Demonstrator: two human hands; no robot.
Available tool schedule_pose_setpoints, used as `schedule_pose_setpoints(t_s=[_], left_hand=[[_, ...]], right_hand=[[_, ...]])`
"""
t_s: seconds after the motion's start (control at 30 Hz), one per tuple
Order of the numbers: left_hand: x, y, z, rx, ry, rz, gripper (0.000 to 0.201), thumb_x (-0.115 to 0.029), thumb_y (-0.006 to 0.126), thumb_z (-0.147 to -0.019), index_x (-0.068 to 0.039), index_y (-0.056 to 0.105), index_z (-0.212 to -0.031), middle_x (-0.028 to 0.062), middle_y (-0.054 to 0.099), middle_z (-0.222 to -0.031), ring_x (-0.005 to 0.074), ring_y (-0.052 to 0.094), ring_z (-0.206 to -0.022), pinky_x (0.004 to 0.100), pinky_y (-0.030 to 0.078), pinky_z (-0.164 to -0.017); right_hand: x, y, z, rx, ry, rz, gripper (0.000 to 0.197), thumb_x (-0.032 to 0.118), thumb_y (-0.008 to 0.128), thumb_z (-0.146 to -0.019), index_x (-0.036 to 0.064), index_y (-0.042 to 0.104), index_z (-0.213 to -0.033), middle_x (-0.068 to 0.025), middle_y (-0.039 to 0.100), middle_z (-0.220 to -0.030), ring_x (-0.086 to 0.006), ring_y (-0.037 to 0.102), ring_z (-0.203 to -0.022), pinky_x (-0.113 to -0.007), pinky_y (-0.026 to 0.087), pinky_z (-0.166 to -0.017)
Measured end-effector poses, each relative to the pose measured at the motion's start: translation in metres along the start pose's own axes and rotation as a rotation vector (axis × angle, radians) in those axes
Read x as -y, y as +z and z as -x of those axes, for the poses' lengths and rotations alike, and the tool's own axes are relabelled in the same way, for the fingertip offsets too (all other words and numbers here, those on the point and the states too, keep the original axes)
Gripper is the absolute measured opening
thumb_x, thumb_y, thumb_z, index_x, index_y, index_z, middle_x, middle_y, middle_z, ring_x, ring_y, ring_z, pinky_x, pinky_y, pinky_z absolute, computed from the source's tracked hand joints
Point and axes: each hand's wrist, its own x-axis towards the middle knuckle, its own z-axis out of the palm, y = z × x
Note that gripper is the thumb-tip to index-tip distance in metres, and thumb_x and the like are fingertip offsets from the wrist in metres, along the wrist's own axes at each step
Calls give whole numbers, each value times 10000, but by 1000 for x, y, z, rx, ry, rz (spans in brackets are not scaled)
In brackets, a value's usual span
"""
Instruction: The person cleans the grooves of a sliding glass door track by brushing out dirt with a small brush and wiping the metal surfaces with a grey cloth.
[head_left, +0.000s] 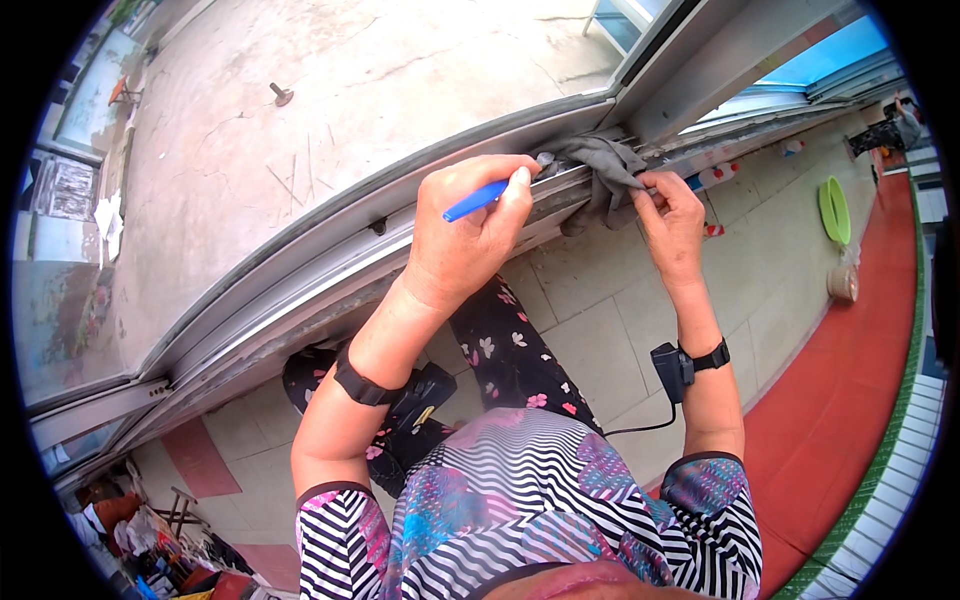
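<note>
My left hand [462, 222] is closed around a slim tool with a blue handle [474, 201]. Its far end is hidden by my fingers, so its exact kind does not show. Those fingertips are at the sliding window track [385, 222], beside a bunched grey cloth [605, 160]. The cloth lies across the track and hangs over its near edge. At the cloth's right side, my right hand [672, 225] pinches a fold of it between thumb and fingers.
Beyond the track stretches a concrete surface with an upright bolt [281, 95]. A window frame post [665, 95] rises just past the cloth. A bottle [712, 176], a green basin [834, 211] and a beige round container [843, 284] stand to the right.
</note>
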Motion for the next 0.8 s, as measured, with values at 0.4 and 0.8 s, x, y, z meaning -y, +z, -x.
schedule_pose_setpoints(t_s=[0.4, 0.8], left_hand=[[-22, -36, 18, -38, 10, -72, 122, -3, 628, -864, 22, 714, -947, 170, 713, -815, 256, 671, -649, 309, 522, -629], [-25, -35, 27, 62, -79, 13, 201, -93, 576, -982, 38, 717, -1044, 87, 721, -899, 131, 626, -779, 269, 501, -705]], right_hand=[[36, -57, -33, 219, 126, -453, 170, 173, 606, -971, 45, 630, -861, 61, 563, -843, -47, 450, -785, -224, 356, -724], [46, -93, -55, 87, 181, -1071, 369, 235, 500, -1068, -22, 568, -1324, -115, 645, -1272, -195, 619, -1167, -357, 462, -1054]])
